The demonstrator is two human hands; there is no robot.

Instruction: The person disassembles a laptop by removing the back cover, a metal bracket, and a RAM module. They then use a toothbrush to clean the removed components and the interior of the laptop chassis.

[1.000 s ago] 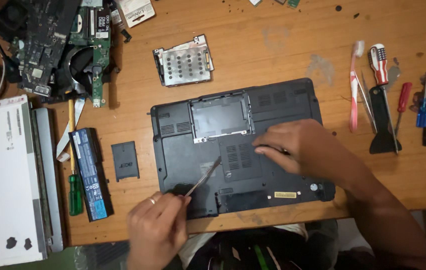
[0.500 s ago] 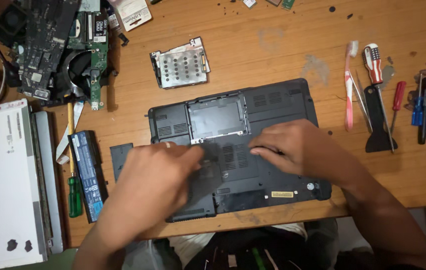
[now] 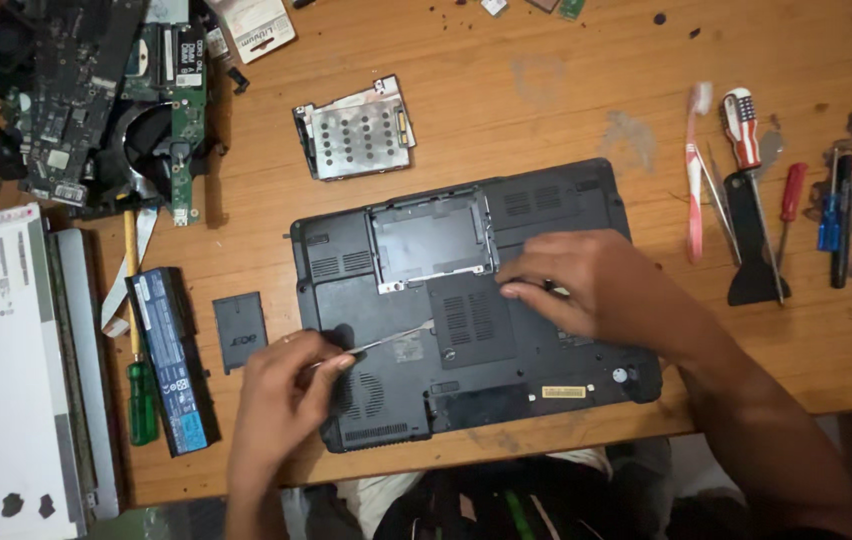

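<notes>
One black laptop base laid upside down on wooden table, near front edge. One thin metal tool pinched in closed left hand, tip set against rectangular cover panel. Right hand pressed flat, fingers extended, on base beside open bay. One battery, one small black cover, one perforated metal caddy laid left of and above base. Four screwdrivers counted; one toothbrush at right.

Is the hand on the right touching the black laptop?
Touching. The head view shows the right hand lying flat on the upturned laptop, fingertips pressed against its bottom panel with no gap.
</notes>
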